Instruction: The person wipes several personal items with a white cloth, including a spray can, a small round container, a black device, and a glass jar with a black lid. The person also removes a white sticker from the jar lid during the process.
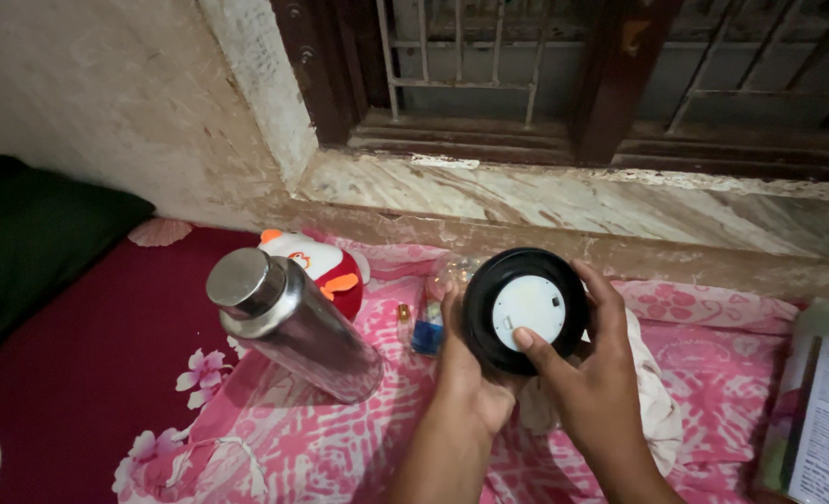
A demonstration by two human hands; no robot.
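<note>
We hold a round black plastic disc with a white centre panel [526, 309] up between both hands: our left hand [466, 369] cups its lower edge, our right hand [590, 373] clasps the far rim, thumb pressing the white panel, which looks closed. Left of the grip lies a steel flask [288, 322] on a pink patterned sheet [321, 448]; beyond it runs a marble sill [564, 201].

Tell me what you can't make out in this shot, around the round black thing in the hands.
- Head view: the far side of the round black object faces away.
- The left hand is mostly behind that object; its fingers are hidden.
- The white cloth is largely covered by the right hand.
- The small blue item is too small and partly hidden.
- The white container is cut off by the right edge.
</note>
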